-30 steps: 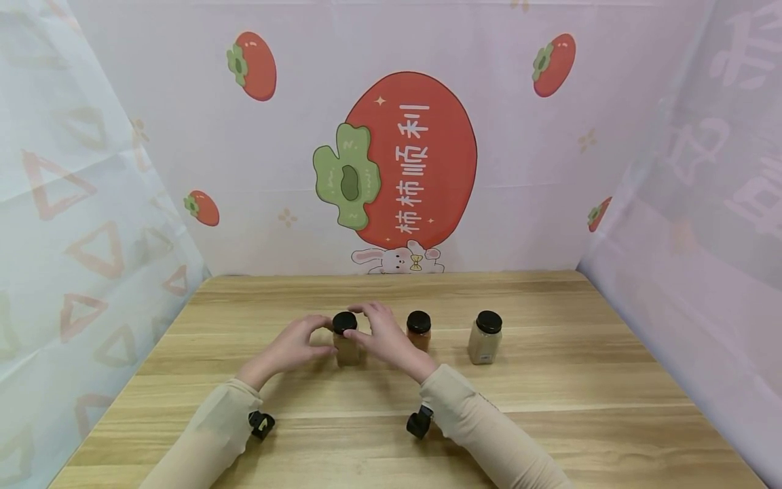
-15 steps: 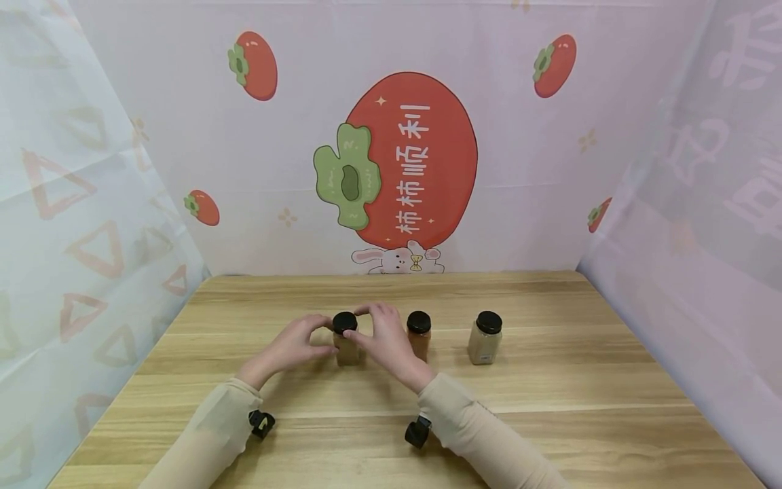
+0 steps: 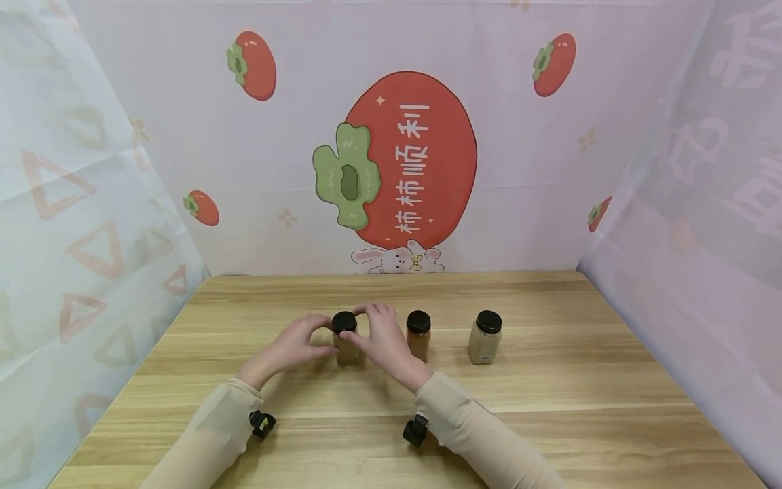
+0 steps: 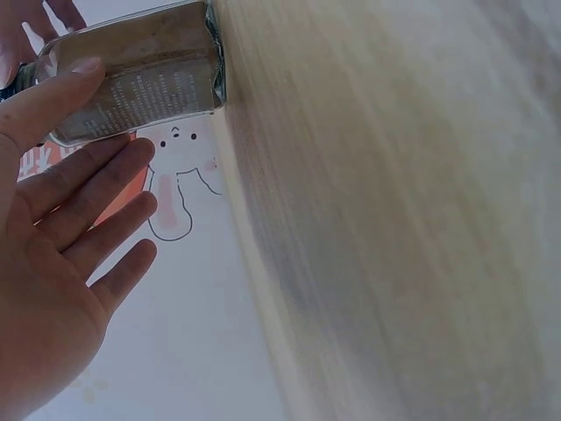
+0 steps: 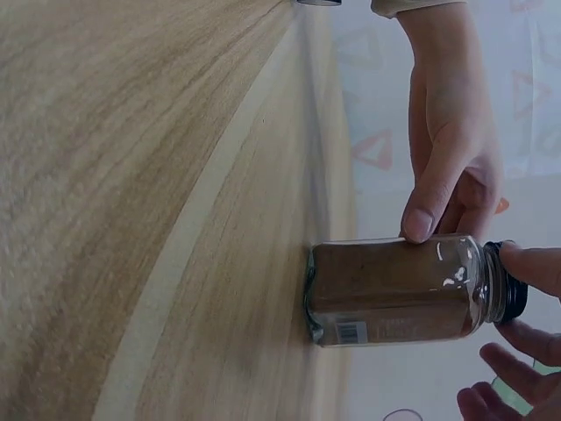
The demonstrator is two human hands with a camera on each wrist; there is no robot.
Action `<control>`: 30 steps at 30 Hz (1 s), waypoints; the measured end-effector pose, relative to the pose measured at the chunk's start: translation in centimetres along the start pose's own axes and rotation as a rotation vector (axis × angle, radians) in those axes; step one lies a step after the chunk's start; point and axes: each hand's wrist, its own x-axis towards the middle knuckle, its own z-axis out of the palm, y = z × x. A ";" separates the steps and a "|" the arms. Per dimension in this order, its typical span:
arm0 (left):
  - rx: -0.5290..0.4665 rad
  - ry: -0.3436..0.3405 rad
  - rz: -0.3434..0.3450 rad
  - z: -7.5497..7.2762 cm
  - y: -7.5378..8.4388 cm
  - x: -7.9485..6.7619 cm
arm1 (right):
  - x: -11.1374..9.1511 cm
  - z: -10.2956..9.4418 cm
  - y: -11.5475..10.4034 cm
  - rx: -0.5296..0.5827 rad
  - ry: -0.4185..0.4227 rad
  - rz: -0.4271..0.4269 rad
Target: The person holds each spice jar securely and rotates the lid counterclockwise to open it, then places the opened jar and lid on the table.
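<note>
A glass jar of brown powder (image 5: 390,289) with a black screw lid (image 5: 515,285) stands upright on the table, left of centre in the head view. My left hand (image 3: 296,345) holds the jar's body from the left, its thumb (image 4: 83,74) against the glass and its fingers on the far side. From the right, my right hand (image 3: 386,339) pinches the lid between thumb and fingers. The lid sits on the jar's neck. A printed label and a barcode show through the glass in the wrist views.
Right of the hands stands a jar of orange-brown powder (image 3: 419,345), partly behind my right hand. Farther right is a jar of pale powder (image 3: 484,348). Both have black lids. Printed cloth walls (image 3: 519,204) border the wooden table (image 3: 550,421) at the back and sides.
My right hand has turned slightly at the lid, its wrist shifting a little left and toward the near side. The left hand and the jars stay where they were.
</note>
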 end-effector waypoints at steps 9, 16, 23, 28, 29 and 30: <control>-0.001 0.001 -0.009 0.1 -0.3 -0.1 | 0.4 -0.4 0.2 0.033 -0.054 -0.020; -0.002 0.001 -0.020 0.1 -0.2 0.0 | 0.5 -0.4 0.3 0.033 -0.061 -0.015; 0.006 0.001 0.000 0.0 -0.1 0.0 | 0.6 -0.1 0.4 0.022 -0.035 -0.026; 0.008 0.003 0.004 0.0 0.0 0.0 | 0.6 0.0 0.4 0.017 -0.029 -0.028; 0.008 0.003 0.004 0.0 -0.1 -0.1 | 0.6 0.0 0.4 0.017 -0.028 -0.030; 0.007 0.003 0.004 0.0 -0.1 0.0 | 0.6 0.0 0.4 0.017 -0.026 -0.033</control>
